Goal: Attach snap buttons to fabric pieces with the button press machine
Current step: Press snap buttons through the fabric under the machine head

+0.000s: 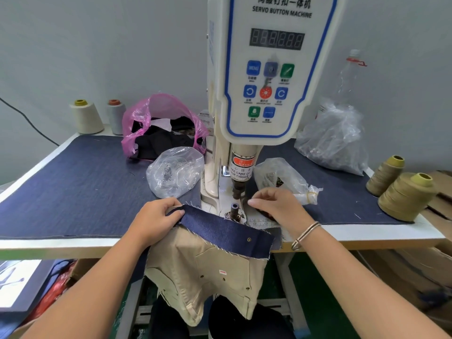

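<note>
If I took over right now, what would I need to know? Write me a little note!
Left hand: grips the left end of the denim strip.
Right hand: fingers curled beside the lower die; whether it holds a snap part cannot be told.
The strip lies across the table edge over a beige garment, in front of the button machine.
Done: one snap sits near the strip's right end.
Left: probably slide the strip onto the die, then press further snaps. Keep fingers clear of the press.
</note>
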### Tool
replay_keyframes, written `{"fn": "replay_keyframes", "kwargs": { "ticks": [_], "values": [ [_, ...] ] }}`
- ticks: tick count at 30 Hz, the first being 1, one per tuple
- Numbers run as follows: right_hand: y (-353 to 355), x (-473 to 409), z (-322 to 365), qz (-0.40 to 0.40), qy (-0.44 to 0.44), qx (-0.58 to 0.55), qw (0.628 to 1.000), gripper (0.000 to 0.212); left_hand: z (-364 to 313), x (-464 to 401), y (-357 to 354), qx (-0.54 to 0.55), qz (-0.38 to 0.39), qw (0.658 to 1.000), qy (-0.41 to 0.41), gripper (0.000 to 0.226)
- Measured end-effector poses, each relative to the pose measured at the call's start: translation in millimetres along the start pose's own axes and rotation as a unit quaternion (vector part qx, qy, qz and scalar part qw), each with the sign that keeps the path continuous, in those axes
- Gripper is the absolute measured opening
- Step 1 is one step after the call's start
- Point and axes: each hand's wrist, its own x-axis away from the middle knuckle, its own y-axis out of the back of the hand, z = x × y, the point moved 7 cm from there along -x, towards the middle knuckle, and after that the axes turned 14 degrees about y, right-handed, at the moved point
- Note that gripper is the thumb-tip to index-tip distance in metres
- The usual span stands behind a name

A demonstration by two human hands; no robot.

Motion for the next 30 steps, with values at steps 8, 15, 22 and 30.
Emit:
{"fn": "replay_keyframes", "kwargs": {
  "ticks": [8,15,22,30],
  "values": [
    [26,-2,-16,0.067,0.072,0.38,0.92,0.011,-1,1,0,0.003,0.001,1.0,-0.001,0.022],
    [26,1,-25,0.041,0.101,0.45,0.886,0.02,0,0,0,0.004,-0.001,1.0,-0.003,0.022],
    [22,6,-26,0.051,0.148,0.501,0.851,0.03,1,0,0,0.005,0.002,1.0,-0.003,0.022],
    [17,0,-19,0.061,0.121,0.586,0.799,0.032,1,-1,-1,0.007,0.004,1.0,-0.003,0.019]
  ]
}}
